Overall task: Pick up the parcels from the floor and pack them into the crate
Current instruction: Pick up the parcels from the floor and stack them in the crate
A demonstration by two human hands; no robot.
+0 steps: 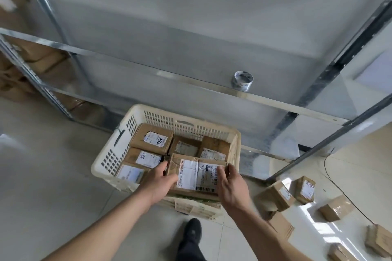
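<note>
A cream plastic crate (118, 155) stands on the floor below the shelving, holding several brown cardboard parcels with white labels. Over its near right part lies a larger flat parcel (196, 172) with a big white label. My left hand (160, 181) holds that parcel's left edge, fingers curled around it. My right hand (230, 185) grips its right edge, thumb on top. Several more small parcels (277, 196) lie on the floor to the right of the crate.
Grey metal shelving (212, 89) rises right behind the crate, with a roll of tape (242, 80) on its low shelf. A thin black cable (339, 188) runs over the tiles among the floor parcels. My dark shoe (192, 233) stands just before the crate.
</note>
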